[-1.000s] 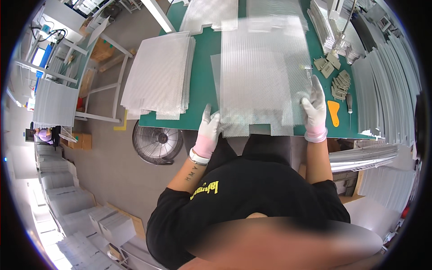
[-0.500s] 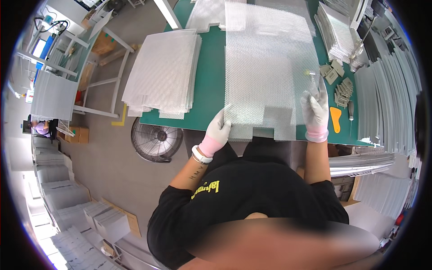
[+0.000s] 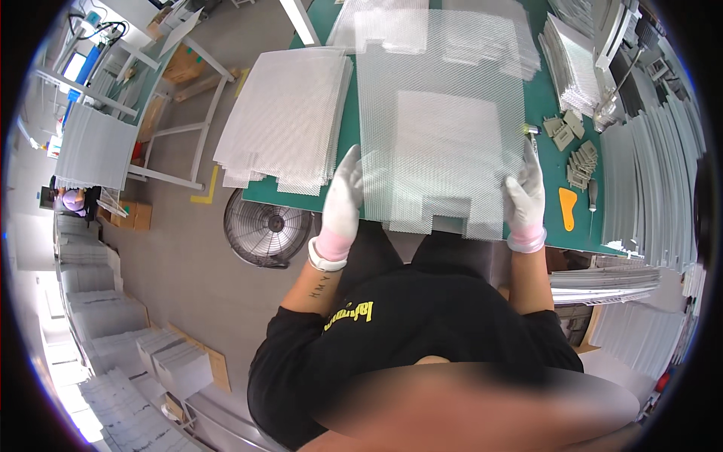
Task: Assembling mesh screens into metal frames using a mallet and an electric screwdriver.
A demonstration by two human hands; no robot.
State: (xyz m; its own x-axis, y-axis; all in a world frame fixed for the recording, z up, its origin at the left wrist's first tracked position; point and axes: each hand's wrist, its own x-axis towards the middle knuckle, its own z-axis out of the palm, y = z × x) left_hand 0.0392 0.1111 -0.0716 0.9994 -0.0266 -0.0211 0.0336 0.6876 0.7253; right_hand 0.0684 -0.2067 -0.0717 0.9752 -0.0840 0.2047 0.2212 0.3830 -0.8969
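Observation:
A large translucent mesh sheet [image 3: 440, 68] spans the space between my hands, and a smaller stack of mesh sheets [image 3: 448, 151] shows through it. My left hand [image 3: 341, 200], in a white glove with a pink cuff, holds the sheet's left edge, fingers stretched upward and partly seen through the mesh. Along the right edge, my right hand [image 3: 526, 196], gloved alike, holds the sheet with its fingers pointing away from me. A small tool with a yellow-green end [image 3: 532, 129] lies by the right fingertips.
On the green table [image 3: 279, 194] a tall mesh stack [image 3: 282, 120] stands at left, with more mesh sheets [image 3: 489, 38] behind. At right lie beige plastic pieces [image 3: 582, 164], a yellow scraper-like piece [image 3: 567, 209] and a screwdriver [image 3: 593, 197]. A floor fan [image 3: 269, 230] stands below left.
The large mesh sheet has shifted left and come up off the smaller stack, which now shows through it. My left hand has moved left and up along the edge, its fingers straighter.

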